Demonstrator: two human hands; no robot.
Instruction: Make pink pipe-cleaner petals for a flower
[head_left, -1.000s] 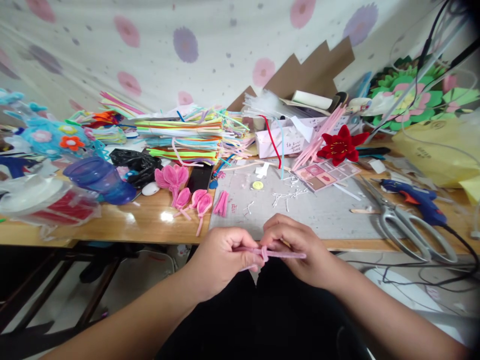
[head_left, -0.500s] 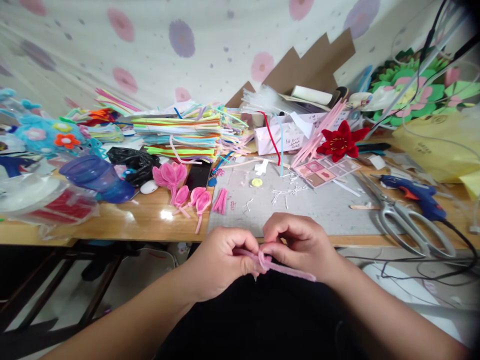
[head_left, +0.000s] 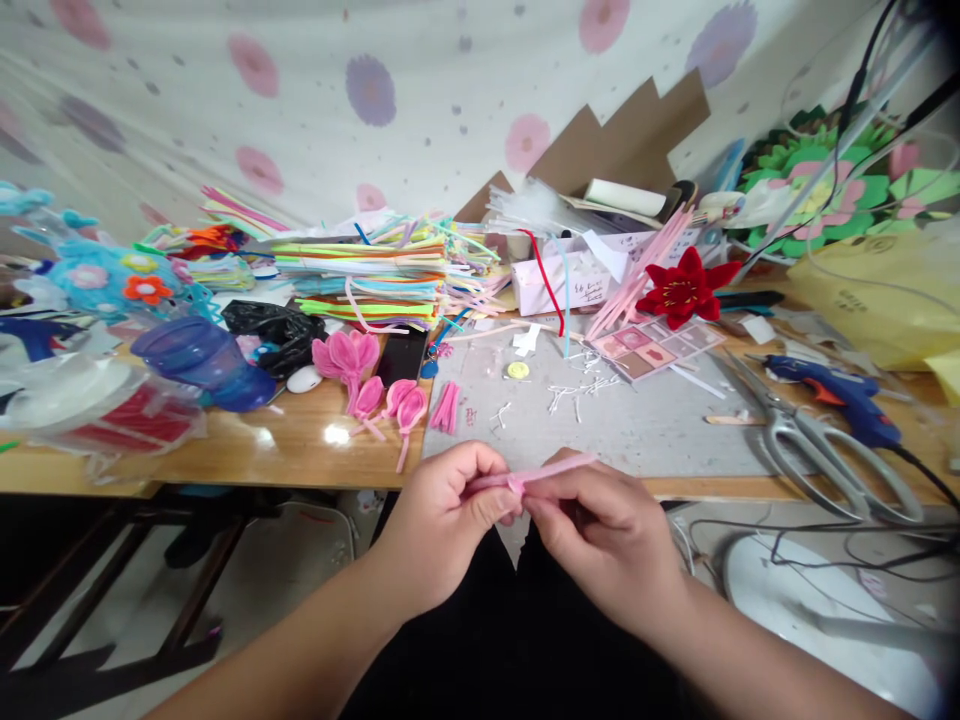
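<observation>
Both hands meet just in front of the table edge around a pink pipe cleaner (head_left: 551, 470). My left hand (head_left: 442, 525) pinches its left end between thumb and fingers. My right hand (head_left: 607, 530) grips it right beside the left, fingers curled under; the free end sticks up and to the right over the grey mat (head_left: 637, 430). Finished pink pipe-cleaner petals (head_left: 367, 385) lie on the wooden table (head_left: 285, 450) to the upper left of my hands.
A stack of coloured pipe cleaners (head_left: 367, 275) sits at the back. Large scissors (head_left: 817, 445) and a blue glue gun (head_left: 832, 390) lie at right, with a red flower (head_left: 682, 285) behind. A blue plastic cup (head_left: 199, 360) lies at left.
The pipe cleaner's free end swung from pointing down-right to pointing up-right over the mat. My right hand dropped lower and turned under it. The left hand kept its pinch.
</observation>
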